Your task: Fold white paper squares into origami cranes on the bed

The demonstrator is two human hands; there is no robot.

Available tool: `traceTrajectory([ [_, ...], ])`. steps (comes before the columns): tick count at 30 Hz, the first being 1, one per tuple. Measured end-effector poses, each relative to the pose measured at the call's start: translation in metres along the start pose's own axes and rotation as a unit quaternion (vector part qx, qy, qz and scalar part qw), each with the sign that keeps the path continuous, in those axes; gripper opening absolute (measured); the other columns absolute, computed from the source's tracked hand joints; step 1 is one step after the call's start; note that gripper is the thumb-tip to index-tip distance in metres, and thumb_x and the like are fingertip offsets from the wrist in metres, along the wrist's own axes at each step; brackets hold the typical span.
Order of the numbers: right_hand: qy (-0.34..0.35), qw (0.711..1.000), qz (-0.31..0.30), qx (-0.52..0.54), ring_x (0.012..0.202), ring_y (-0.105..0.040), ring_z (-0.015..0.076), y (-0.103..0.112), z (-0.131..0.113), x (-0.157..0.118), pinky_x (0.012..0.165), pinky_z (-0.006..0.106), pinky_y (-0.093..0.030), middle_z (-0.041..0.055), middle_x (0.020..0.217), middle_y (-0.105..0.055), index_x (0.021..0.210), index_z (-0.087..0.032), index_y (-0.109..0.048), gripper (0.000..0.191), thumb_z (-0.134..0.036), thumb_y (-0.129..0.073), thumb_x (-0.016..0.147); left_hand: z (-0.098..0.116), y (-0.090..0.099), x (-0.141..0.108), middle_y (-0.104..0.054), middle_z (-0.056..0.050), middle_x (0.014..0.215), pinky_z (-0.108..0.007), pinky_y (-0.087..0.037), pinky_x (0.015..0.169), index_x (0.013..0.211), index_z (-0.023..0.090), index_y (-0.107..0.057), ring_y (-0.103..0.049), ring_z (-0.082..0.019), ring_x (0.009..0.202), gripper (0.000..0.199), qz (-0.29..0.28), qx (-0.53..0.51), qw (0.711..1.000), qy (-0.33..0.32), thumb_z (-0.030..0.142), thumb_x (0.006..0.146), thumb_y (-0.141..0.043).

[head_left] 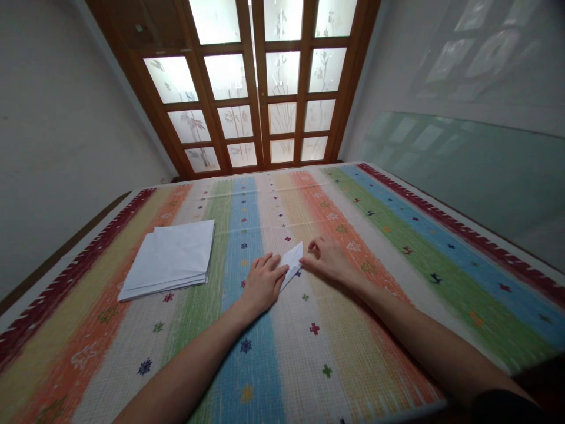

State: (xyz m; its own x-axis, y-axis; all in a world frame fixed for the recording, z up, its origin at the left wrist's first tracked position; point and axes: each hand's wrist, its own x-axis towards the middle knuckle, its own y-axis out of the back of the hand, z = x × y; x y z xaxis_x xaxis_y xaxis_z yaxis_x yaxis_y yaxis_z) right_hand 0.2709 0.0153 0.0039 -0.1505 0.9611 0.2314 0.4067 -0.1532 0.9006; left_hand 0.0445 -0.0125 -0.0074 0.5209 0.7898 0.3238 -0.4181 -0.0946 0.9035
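Observation:
A small folded piece of white paper point(292, 259) with a pointed tip lies on the striped cloth between my hands. My left hand point(263, 282) rests over its left side, with thumb and fingers on the paper and partly covering it. At the paper's right edge is my right hand point(326, 258), its thumb touching near the tip and its other fingers curled, the index finger raised apart from the thumb.
A stack of white paper sheets point(172, 256) lies to the left on the striped tablecloth point(309, 353). Beyond the table's far edge stand wooden doors point(260, 106) with frosted panes. A glass panel point(477, 171) leans along the right wall.

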Motion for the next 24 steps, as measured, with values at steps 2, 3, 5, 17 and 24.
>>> traceTrajectory([
  [2,-0.021,1.000,-0.020,-0.011,0.086,-0.058,0.0256,0.004,-0.006,-0.003,0.076,0.036,-0.040,0.0099,0.087,-0.065,0.081,-0.016,-0.066,0.037,-0.052,-0.067,0.076,0.000,0.000,-0.001,-0.061,-0.009,0.126,-0.050,-0.034,0.103,0.116,0.026,-0.065,-0.046,-0.029,0.124,0.029,-0.010,0.000,1.000,-0.003,0.025,0.094,-0.047],
  [3,-0.020,0.999,-0.027,-0.012,0.085,-0.058,0.0255,0.004,-0.010,-0.005,0.075,0.036,-0.039,0.0097,0.087,-0.064,0.079,-0.016,-0.065,0.037,-0.053,-0.067,0.076,0.000,0.000,-0.001,-0.061,-0.009,0.126,-0.050,-0.033,0.103,0.118,0.025,-0.064,-0.047,-0.028,0.124,0.030,-0.011,-0.002,1.000,0.001,0.025,0.094,-0.045],
  [5,-0.008,0.999,-0.036,0.003,0.088,-0.058,0.0256,0.004,-0.019,-0.009,0.077,0.036,-0.037,0.0094,0.090,-0.065,0.081,-0.017,-0.065,0.035,-0.052,-0.068,0.075,0.001,0.000,-0.002,-0.061,-0.010,0.126,-0.051,-0.032,0.104,0.119,0.023,-0.062,-0.048,-0.028,0.124,0.031,-0.012,-0.007,1.000,0.005,0.026,0.094,-0.045],
  [17,-0.048,0.941,0.014,0.334,0.085,-0.055,0.0176,-0.021,-0.044,-0.011,0.078,0.033,-0.043,0.0063,0.096,-0.058,0.077,-0.018,-0.057,0.008,-0.020,-0.062,0.071,-0.006,-0.001,0.003,-0.065,-0.012,0.119,-0.047,-0.041,0.102,0.114,0.019,-0.063,-0.057,-0.026,0.116,0.031,0.067,-0.222,0.971,0.060,0.023,0.084,-0.059],
  [24,-0.096,0.789,-0.027,0.607,0.063,-0.059,0.0128,-0.021,-0.057,-0.012,0.061,0.028,-0.048,-0.0006,0.078,-0.060,0.081,-0.021,-0.051,0.023,-0.029,-0.068,0.068,-0.004,0.001,0.010,-0.070,-0.007,0.095,-0.030,-0.053,0.074,0.126,0.018,-0.049,-0.068,-0.016,0.078,0.057,0.114,-0.557,0.805,0.172,0.028,0.074,-0.070],
])
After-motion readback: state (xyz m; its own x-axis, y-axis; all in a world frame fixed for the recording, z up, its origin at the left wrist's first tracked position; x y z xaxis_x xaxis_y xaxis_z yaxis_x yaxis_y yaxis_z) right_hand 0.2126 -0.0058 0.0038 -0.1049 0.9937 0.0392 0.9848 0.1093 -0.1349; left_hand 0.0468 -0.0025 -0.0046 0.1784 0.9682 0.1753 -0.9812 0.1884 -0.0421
